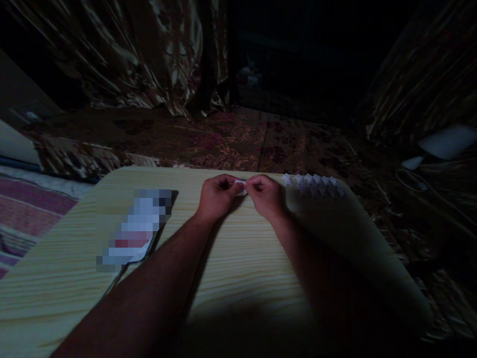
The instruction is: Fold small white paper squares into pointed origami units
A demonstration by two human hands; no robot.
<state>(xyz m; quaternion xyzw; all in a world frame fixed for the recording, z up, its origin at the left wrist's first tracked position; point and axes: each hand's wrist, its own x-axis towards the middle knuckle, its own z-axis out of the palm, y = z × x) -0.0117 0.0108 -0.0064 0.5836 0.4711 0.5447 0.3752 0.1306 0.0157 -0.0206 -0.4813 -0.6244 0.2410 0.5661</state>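
Near the far edge of the wooden table [238, 258], a small white piece of folded paper [240, 191] is pinched between my two hands. My left hand [217, 195] grips its left side with thumb and fingers. On the other side, my right hand [265, 195] has its fingertips closed on the paper, close to the left thumb. Much of the paper is hidden by the fingers. Just right of my right hand, several white folded paper stars [315, 183] stand in two rows along the table's far edge, the nearer row in shadow.
A phone-like slab [143, 228], its screen blurred out, lies left of my left forearm with a cable running from it. Beyond the table are a patterned cloth surface [223, 139] and curtains [179, 54]. At right is a white object with a cord [447, 141]. The room is dim.
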